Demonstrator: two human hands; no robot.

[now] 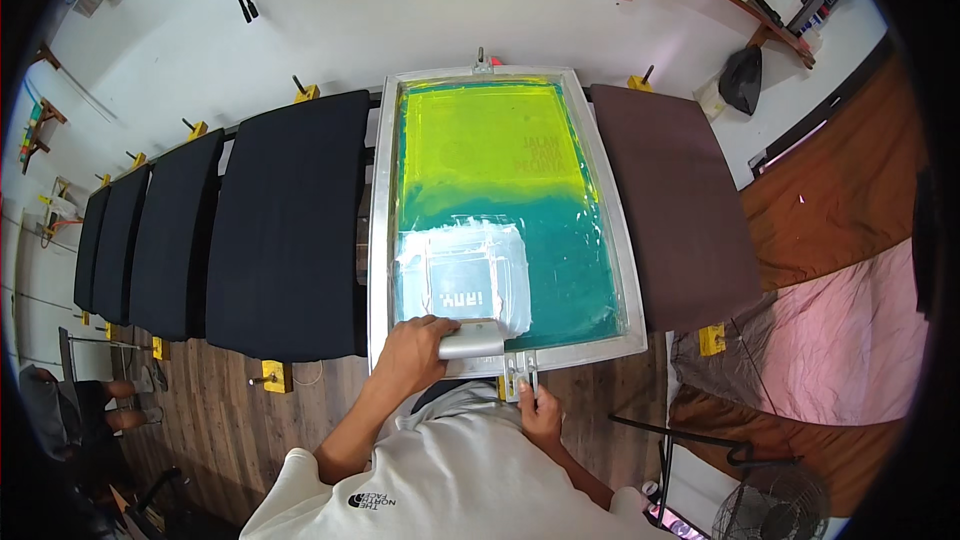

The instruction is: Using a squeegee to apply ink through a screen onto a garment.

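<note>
A silver-framed printing screen (pixel 381 240) lies in front of me, across the row of boards. Its mesh is yellow-green in the far part and teal in the near part. White ink (pixel 505 280) coats the mesh's near left corner, around a small lettered stencil. My left hand (pixel 413 352) is closed on the metal-handled squeegee (pixel 472 341) at the screen's near edge. My right hand (pixel 541 413) grips the metal bracket (pixel 520 376) on the near side of the frame. What lies under the screen is hidden.
Black fabric-covered boards (pixel 288 220) line up to the left, and a brown one (pixel 675 210) stands to the right. Yellow clamp blocks (pixel 277 376) edge the row. A fan (pixel 770 502) stands at lower right. Another person's legs (pixel 125 418) show at lower left.
</note>
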